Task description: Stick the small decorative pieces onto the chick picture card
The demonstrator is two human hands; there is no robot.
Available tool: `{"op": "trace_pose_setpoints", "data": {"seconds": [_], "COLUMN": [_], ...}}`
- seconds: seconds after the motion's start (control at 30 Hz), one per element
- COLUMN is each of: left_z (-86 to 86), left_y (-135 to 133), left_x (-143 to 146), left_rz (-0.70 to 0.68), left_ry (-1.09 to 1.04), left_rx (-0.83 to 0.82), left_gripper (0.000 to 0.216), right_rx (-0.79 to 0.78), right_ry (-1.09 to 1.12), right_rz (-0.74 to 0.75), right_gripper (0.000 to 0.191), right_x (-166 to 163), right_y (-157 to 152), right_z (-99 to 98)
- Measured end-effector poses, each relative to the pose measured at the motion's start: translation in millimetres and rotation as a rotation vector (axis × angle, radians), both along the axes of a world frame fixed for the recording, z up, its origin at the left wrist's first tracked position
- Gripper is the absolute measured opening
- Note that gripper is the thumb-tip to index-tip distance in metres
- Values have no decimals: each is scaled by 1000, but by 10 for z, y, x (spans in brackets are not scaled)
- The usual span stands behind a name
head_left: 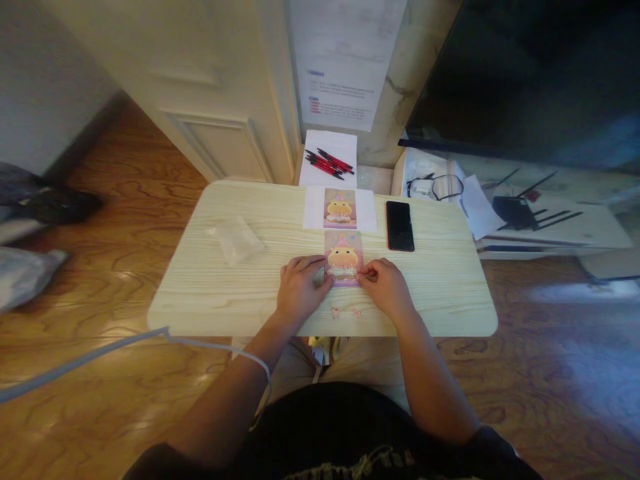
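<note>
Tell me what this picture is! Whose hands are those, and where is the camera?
There is no machine here, just a person with two bare hands. The picture comes from a camera worn on their head, looking down, so you see their own arms. The left hand and the right hand touch the two sides of a little pink card with a yellow cartoon animal on it. It lies on a pale wooden table. Whether the fingers pinch it is too small to tell. Behind it lies a matching picture on white paper, with a black phone to its right and a clear plastic bag further left. Small pink bits lie near the table's front edge. Red and black pens lie on paper beyond the table.
</note>
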State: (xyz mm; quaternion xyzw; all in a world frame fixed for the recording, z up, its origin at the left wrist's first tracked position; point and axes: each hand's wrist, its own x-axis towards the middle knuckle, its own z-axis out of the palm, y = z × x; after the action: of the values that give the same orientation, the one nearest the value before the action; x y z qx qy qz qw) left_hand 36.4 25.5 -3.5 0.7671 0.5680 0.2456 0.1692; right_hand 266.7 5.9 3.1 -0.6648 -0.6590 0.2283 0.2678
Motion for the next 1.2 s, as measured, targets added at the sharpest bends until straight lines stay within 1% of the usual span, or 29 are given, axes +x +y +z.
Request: {"op": "trace_pose_setpoints", "data": {"seconds": [0.3, 0.4, 0.5, 0.63, 0.77, 0.87, 0.97, 1.13, 1.2], "left_z": [25, 24, 25, 32, 28, -1, -22, 46, 84], "left_y": [2, -2, -4, -7, -4, 14, 31, 11, -4], "left_x": [24, 23, 22, 25, 11, -22, -55, -49, -29], "left_rz": [38, 22, 23, 29, 17, -9, -18, -72, -90], "left_ry": [22, 28, 32, 25, -2, -59, -94, -25, 8], "left_rx": [-5, 0, 2, -1, -12, -15, -18, -23, -19], "left_gripper": [30, 29, 29, 29, 28, 30, 35, 48, 49], "right_rx": [-18, -8, 6, 16, -19, -86, -151, -237, -243], "right_ry": [-8, -2, -50, -99, -20, 91, 149, 255, 273], "right_rz": [5, -8, -30, -51, -49, -35, -1, 47, 43], "right_gripper": [10, 18, 26, 31, 24, 18, 11, 6, 7], "right_x": [-21, -46, -88, -118, -59, 36, 132, 215, 217], "right_y": [78, 67, 55, 59, 65, 59, 54, 68, 72], "right_z": [12, 21, 30, 30, 16, 23, 45, 53, 44]}}
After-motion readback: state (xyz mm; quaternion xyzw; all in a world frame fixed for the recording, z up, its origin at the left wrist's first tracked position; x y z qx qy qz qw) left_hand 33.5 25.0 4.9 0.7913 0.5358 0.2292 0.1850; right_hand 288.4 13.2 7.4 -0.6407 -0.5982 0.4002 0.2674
